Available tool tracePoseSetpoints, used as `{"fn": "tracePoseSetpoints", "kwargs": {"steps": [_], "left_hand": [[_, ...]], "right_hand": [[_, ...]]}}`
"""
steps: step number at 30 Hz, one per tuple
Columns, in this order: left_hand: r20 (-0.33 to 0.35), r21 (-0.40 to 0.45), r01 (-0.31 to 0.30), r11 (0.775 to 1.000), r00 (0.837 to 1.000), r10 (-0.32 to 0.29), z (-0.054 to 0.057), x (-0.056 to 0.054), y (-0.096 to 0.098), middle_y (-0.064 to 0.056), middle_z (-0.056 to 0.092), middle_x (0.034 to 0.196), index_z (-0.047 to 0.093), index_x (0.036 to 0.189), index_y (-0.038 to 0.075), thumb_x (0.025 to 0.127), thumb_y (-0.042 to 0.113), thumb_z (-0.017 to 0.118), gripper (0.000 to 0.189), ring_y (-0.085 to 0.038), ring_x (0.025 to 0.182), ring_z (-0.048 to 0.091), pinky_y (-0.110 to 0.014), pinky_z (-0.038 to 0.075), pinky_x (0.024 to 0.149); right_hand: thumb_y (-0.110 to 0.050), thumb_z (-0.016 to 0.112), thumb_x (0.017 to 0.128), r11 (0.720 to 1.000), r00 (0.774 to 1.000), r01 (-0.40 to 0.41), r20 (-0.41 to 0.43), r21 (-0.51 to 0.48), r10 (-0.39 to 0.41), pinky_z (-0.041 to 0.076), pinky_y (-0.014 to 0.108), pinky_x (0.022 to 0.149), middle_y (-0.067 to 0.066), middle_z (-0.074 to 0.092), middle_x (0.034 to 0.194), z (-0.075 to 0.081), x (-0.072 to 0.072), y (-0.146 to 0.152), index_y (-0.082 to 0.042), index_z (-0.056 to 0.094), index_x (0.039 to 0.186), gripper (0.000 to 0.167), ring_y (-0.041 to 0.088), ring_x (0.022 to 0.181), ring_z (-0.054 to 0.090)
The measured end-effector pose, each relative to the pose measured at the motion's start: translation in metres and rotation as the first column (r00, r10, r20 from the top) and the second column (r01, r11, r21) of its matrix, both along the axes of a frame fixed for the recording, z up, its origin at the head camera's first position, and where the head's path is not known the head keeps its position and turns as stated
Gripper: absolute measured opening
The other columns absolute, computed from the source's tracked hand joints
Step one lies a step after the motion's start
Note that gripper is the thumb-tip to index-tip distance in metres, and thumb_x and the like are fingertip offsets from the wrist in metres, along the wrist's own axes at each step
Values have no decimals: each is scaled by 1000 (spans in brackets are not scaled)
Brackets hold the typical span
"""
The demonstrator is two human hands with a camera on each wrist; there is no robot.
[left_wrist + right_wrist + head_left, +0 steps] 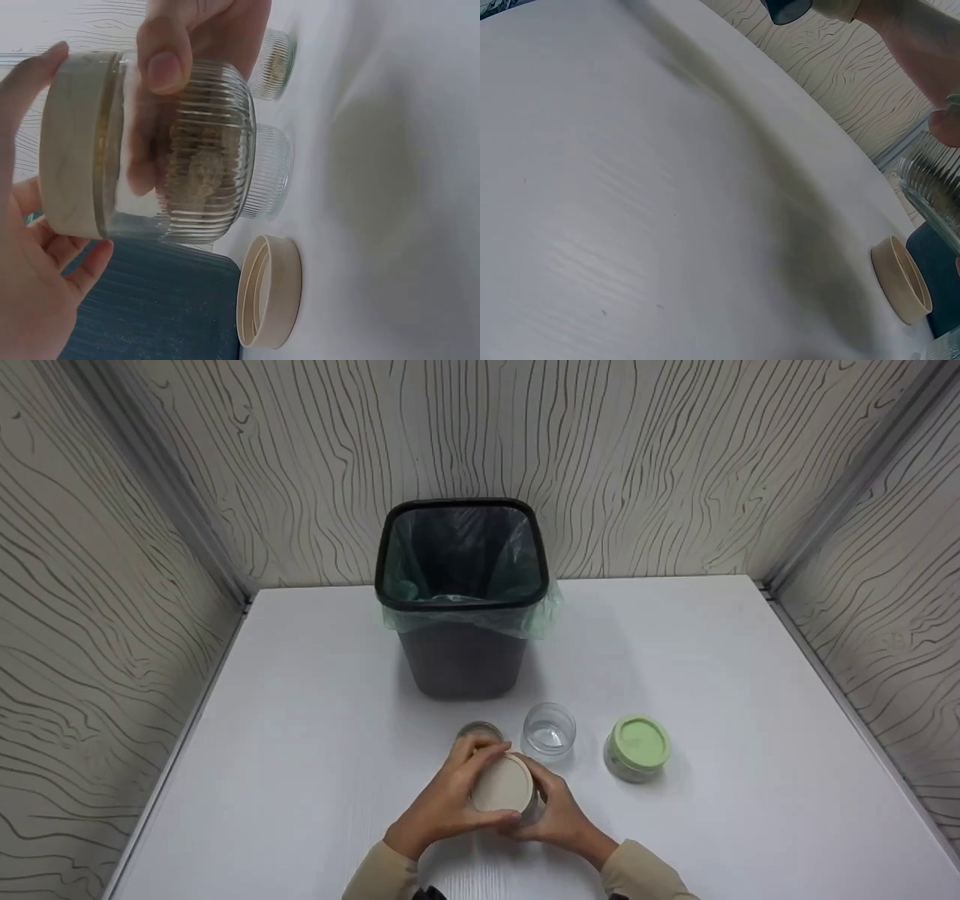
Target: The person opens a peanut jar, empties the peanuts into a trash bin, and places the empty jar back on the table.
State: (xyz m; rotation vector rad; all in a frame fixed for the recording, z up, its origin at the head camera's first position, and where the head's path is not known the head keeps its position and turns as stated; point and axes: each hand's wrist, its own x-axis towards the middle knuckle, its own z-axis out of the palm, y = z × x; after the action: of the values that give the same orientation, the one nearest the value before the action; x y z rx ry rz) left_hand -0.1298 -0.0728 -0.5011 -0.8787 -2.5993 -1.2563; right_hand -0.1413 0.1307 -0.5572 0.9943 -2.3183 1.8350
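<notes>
A clear, squat glass jar (199, 180) with lengthwise ribs, brownish lumpy contents and a round, matte cream lid (502, 785) is hovering between both hands above a smooth white tabletop (300, 735). The left hand (442, 802) is gripping the lid, thumb near and fingers curving round the far side; the right hand (559, 814) is holding the glass body snugly from the right. Both wrists are angling inward from beige sleeves (382, 874). A loose, threaded cream lid (270, 292) is lying beyond the left hand, beside an open, clear glass jar (550, 731). A green-lidded glass jar (639, 746) is standing farther right; a dark, tapered bin (461, 660) is standing behind.
</notes>
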Motion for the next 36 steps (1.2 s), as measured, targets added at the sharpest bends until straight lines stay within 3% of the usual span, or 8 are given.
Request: {"fn": "tracePoseSetpoints", "kwargs": {"steps": [3, 6, 9, 12, 22, 28, 32, 36], "left_hand": [[12, -8, 16, 1000, 1000, -16, 0, 1, 0, -1, 43, 135, 44, 142, 18, 75, 50, 78, 82, -19, 129, 45, -38, 50, 106], [13, -8, 75, 997, 997, -75, 1, 2, -1, -2, 41, 145, 41, 145, 20, 78, 45, 77, 80, -23, 136, 44, -40, 50, 107], [20, 2, 139, 990, 990, -139, 1, 2, -3, -4, 39, 152, 39, 146, 18, 79, 33, 74, 78, -27, 140, 42, -40, 49, 109], [26, 10, 163, 987, 986, -163, 1, 3, -5, -5, 39, 153, 39, 146, 12, 75, 24, 73, 80, -27, 140, 42, -39, 48, 111], [58, 29, 88, 996, 994, -90, -1, 6, -6, -5, 46, 147, 40, 145, 14, 82, 40, 75, 77, -24, 134, 49, -38, 50, 107], [41, 13, 27, 1000, 999, -28, -2, 4, -3, -2, 48, 142, 41, 145, 16, 76, 48, 78, 84, -20, 132, 49, -37, 50, 108], [24, -9, 34, 999, 999, -34, -2, 1, -3, -2, 46, 143, 39, 146, 15, 73, 50, 79, 90, -21, 134, 48, -39, 49, 108], [13, -19, 89, 996, 996, -88, 0, -2, -4, -5, 42, 149, 36, 148, 12, 75, 41, 80, 90, -26, 139, 44, -39, 48, 110]], "right_hand": [[-14, 88, 63, 1000, 1000, 4, -17, 1, -4, 48, 17, 105, 26, 58, 128, -1, 0, 0, 4, 47, 135, 86, -1, 122, 53], [-16, 89, 63, 1000, 999, 15, -40, 1, -15, 48, 16, 103, 28, 58, 128, -2, -1, 1, 8, 46, 135, 87, -2, 122, 53], [-18, 89, 64, 1000, 999, 15, -47, -5, -15, 49, 16, 102, 29, 58, 128, -2, -1, 1, 11, 44, 136, 89, -2, 122, 53], [-19, 90, 64, 1000, 999, 9, -47, -7, -9, 49, 15, 102, 28, 58, 128, -3, -1, 1, 10, 44, 136, 90, -2, 122, 53], [-10, 86, 66, 1000, 1000, -21, -20, -21, 21, 47, 15, 105, 6, 56, 136, -3, 0, 2, 7, 44, 137, 85, -3, 123, 52], [-8, 87, 62, 1000, 1000, -14, -26, -19, 14, 46, 13, 105, 17, 59, 130, -4, -1, 2, 9, 46, 135, 86, -4, 122, 52], [-8, 88, 60, 1000, 1000, -8, -29, -17, 8, 46, 13, 104, 15, 60, 130, -3, -3, 2, 10, 46, 134, 87, -4, 121, 52], [-10, 89, 62, 1000, 999, -3, -32, -23, 2, 46, 13, 103, 4, 58, 134, -1, -7, 4, 11, 45, 135, 88, -4, 122, 52]]}}
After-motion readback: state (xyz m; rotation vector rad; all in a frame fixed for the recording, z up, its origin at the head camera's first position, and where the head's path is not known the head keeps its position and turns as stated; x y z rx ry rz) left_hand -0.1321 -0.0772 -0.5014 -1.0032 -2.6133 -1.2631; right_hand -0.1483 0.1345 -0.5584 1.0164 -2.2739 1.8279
